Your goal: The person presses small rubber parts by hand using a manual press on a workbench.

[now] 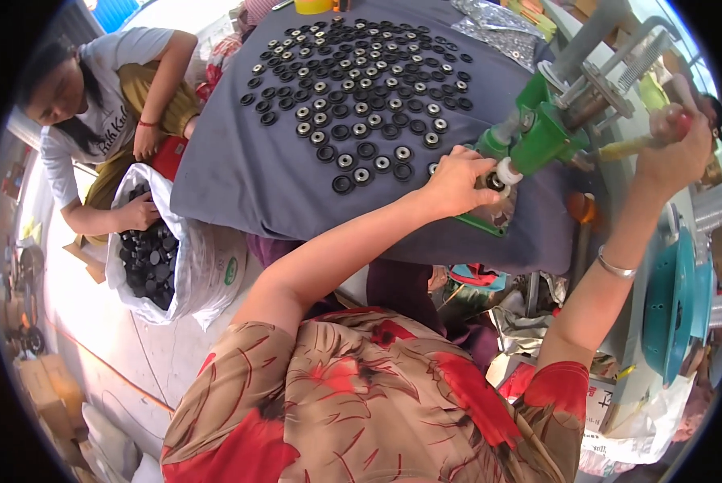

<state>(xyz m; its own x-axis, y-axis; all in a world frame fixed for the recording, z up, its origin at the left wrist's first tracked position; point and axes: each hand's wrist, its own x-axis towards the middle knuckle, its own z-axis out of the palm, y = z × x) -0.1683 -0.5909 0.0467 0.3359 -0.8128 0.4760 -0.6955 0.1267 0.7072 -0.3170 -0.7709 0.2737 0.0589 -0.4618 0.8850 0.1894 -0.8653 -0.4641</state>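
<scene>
A green hand press (pixel 538 137) stands at the table's right edge, its white tip (pixel 508 171) pointing down. Below that tip, a small black ring (pixel 496 183) lies between the thumb and fingers of my left hand (pixel 457 185), partly hidden by them. Raised at the far right, my right hand (pixel 676 149) is closed around the press's lever handle (pixel 684 125), whose red end shows in the fist. Left of the press, many round black rings (pixel 366 150) lie spread over the cloth, several with a shiny metal bearing (pixel 403 153) in the middle.
A grey-blue cloth (pixel 240 185) covers the table. At the left, a seated person (pixel 95 105) reaches into a white sack (pixel 188 274) of black round parts (pixel 148 266). Clear plastic bags (pixel 501 32) lie at the back. A teal round object (pixel 670 302) stands at the right.
</scene>
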